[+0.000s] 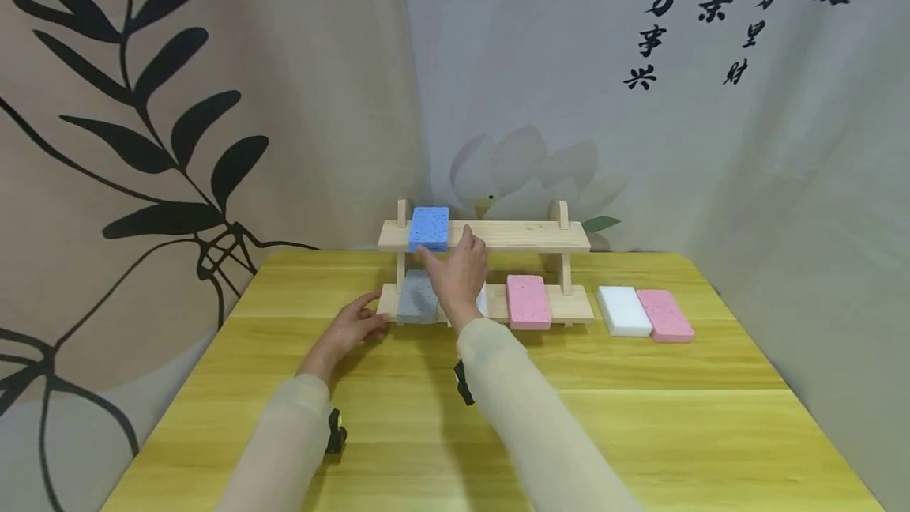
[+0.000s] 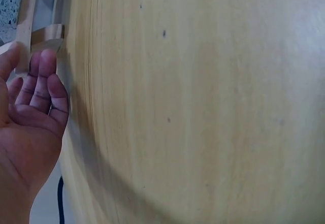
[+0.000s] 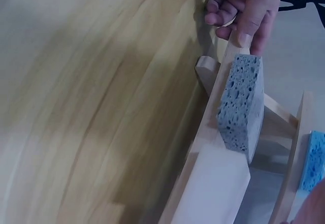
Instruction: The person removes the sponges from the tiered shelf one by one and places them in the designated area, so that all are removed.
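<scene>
A two-tier wooden rack (image 1: pixel 508 236) stands at the back of the table. My left hand (image 1: pixel 351 323) grips the left end of its lower board, thumb on top in the right wrist view. On the upper board, at the left, lies a blue sponge (image 1: pixel 430 225). My right hand (image 1: pixel 460 276) is beside it, thumb at the sponge's front edge and the other fingers to its right. Along the lower board are a grey sponge (image 1: pixel 418 295), a white sponge (image 3: pixel 210 186) mostly hidden by my right hand in the head view, and a pink sponge (image 1: pixel 528 303).
Right of the rack, another white sponge (image 1: pixel 624 311) and another pink sponge (image 1: pixel 664 315) lie side by side on the wooden table (image 1: pixel 626 425). A printed curtain (image 1: pixel 320 101) hangs right behind the table's back edge.
</scene>
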Demonstrator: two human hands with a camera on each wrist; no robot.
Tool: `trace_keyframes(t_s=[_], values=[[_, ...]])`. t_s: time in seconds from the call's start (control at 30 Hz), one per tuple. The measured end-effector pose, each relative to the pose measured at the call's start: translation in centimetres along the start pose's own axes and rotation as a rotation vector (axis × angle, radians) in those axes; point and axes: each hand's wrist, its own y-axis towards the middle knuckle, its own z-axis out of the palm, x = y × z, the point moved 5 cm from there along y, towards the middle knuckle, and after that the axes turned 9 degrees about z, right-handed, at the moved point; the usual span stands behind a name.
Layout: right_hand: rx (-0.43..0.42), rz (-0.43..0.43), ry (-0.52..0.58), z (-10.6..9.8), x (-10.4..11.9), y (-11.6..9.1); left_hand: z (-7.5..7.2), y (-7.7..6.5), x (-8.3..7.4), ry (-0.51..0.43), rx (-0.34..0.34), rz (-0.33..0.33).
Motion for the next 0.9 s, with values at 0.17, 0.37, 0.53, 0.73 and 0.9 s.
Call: trace_keyframes(t_s=[0.17,0.37,0.53,0.73,0.9], values=[[-0.008,0.007,-0.031,0.6,0.2,0.1,0.6,-0.1,0.0,-0.014,0.001,-0.001],[0.012,0.030,-0.055,1.4,-0.1,0.3,1.5,-0.2,0.0,-0.019,-0.001,-0.009],[0.013,0.038,-0.042,1.9,0.3,0.5,1.4,-0.3,-0.2,-0.020,-0.007,-0.007],[0.032,0.037,-0.118,2.5,0.6,0.9,0.9,-0.3,-0.2,0.004,-0.006,-0.013],[0.015,0.016,-0.115,2.7,0.7,1.4,0.1,-0.4,-0.2,0.021,-0.024,-0.019]])
